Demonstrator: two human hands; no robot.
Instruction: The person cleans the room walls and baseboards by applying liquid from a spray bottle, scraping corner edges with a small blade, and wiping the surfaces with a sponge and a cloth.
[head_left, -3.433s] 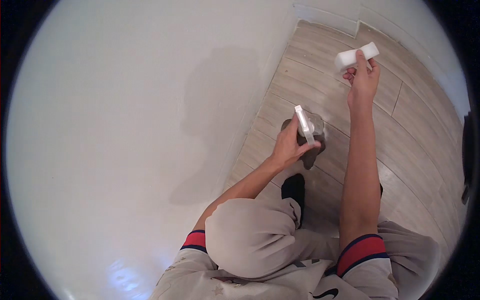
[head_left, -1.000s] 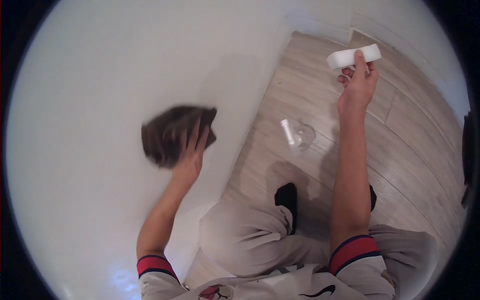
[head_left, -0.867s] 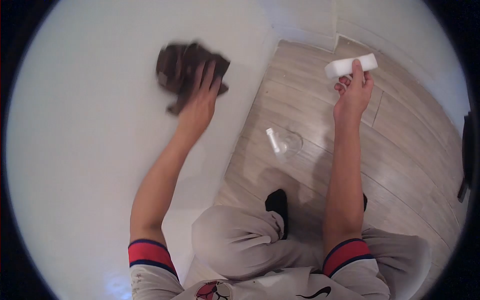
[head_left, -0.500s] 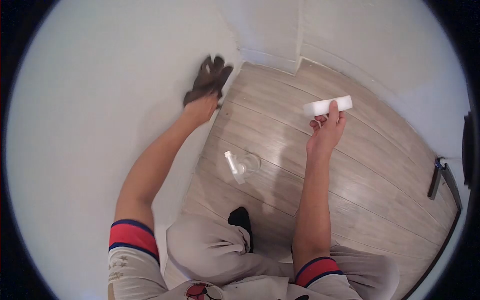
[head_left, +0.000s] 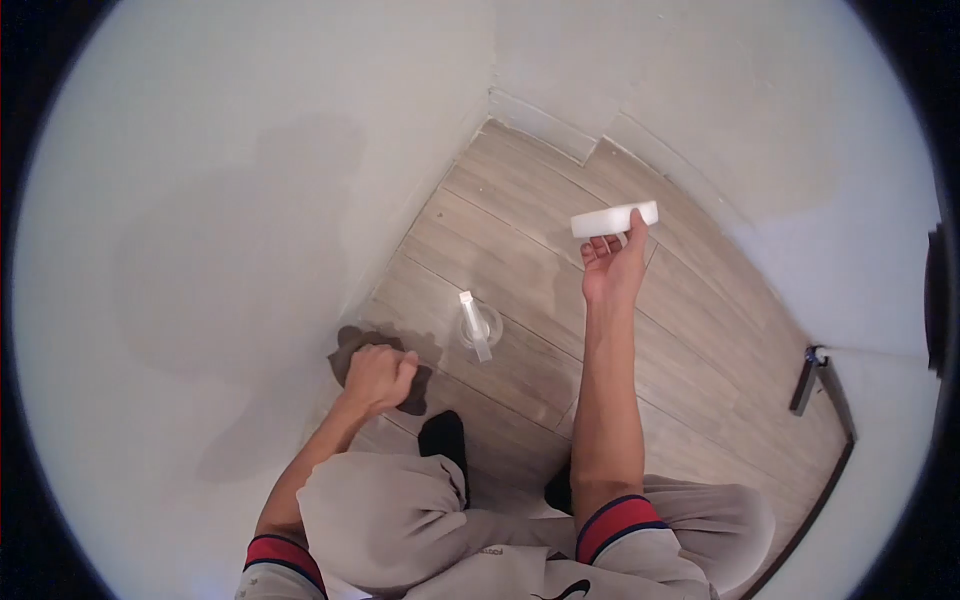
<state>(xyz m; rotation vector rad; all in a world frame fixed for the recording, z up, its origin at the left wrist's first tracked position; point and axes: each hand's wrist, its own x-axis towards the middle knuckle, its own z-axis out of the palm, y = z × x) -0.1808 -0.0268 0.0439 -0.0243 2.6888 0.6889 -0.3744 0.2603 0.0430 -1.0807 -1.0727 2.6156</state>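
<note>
My left hand (head_left: 378, 378) is closed on a dark grey-brown cloth (head_left: 412, 394), low beside the left wall at the floor's edge. Parts of the cloth stick out on both sides of the hand. My right hand (head_left: 615, 262) holds a white block (head_left: 603, 221) above the floor, the thumb on its near side and the other fingers partly beneath it. Between the two hands, nearer the left one, a clear spray bottle (head_left: 484, 326) with a white nozzle stands on the wood-look floor (head_left: 520, 240).
The pale left wall (head_left: 230, 220) meets another wall (head_left: 680, 90) in a corner with a stepped baseboard (head_left: 540, 125). At the right is a dark metal piece (head_left: 803, 382) by a dark edge strip. My knees and black-socked feet are at the bottom.
My left hand has come down and nearer with the cloth, from the wall to the floor's edge. The view has shifted, and my right hand with the block sits slightly further left.
</note>
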